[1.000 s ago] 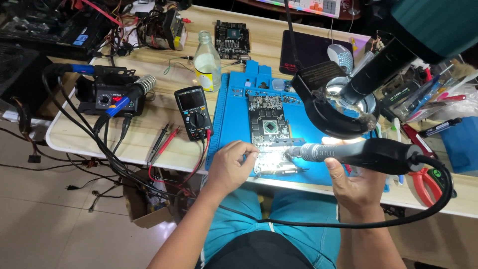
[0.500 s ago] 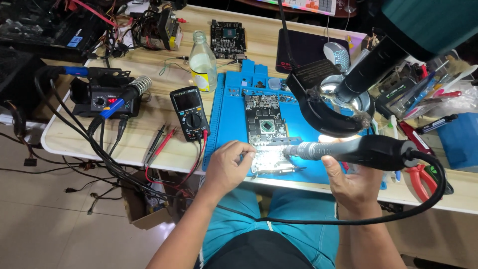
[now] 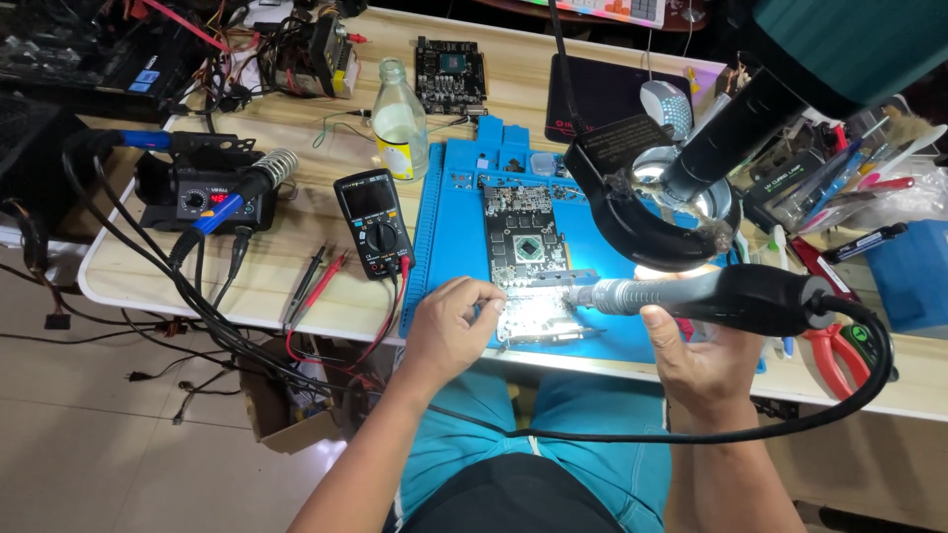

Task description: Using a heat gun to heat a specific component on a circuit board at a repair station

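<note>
- The right hand (image 3: 703,367) was closed round the black hot-air handpiece (image 3: 731,294), held level with its metal nozzle pointing left at the near end of the graphics card board (image 3: 528,262); its thick black cable (image 3: 691,429) looped down across the lap.
- The left hand (image 3: 449,331) lay curled at the near left edge of the board, fingertips touching it; whether they pinched anything small could not be told.
- The board lay flat on the blue repair mat (image 3: 449,232), near the middle of the wooden bench (image 3: 296,286), its near end brightly lit.
- By my reading the board was stiff, light and fragile, studded with tiny parts and likely hot by the nozzle, so the bare edges were the place to grip; the handpiece looked stiff, best held by its black barrel well back from the metal tip.
- Left of the mat lay a black multimeter (image 3: 373,222) with red and black probes (image 3: 314,286), and further left a soldering station (image 3: 202,192).
- Right of the board hung a ring-lit magnifier (image 3: 642,212).
- Further off stood a glass bottle (image 3: 399,120), uncapped, with clear liquid low in it.
- At the far right, a clear tray (image 3: 849,188) held pens and small tools.
</note>
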